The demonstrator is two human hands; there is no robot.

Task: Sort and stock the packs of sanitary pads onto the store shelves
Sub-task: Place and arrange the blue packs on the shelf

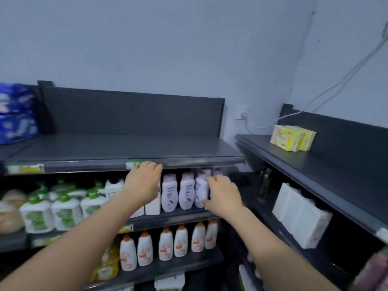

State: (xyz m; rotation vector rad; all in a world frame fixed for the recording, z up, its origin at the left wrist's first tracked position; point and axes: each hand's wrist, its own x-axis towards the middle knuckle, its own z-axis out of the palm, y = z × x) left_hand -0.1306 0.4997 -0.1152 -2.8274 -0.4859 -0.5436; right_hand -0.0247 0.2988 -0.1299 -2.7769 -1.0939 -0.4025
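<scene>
Fingers of the left hand (144, 181) lie spread and loose at the top shelf (126, 148) edge; those of the right hand (225, 195) touch a lilac bottle (201, 191), grasp unclear. Blue packs (16, 114), blurred and cut off, stand far left, nearer the left hand

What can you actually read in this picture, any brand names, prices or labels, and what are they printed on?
No text is legible.
Lilac bottles: dark print, blurred.
White bottles with orange caps: orange design only.
Yellow packs: print too small.
Blue pack: blurred.
Shelf-edge tags: blurred.
</scene>
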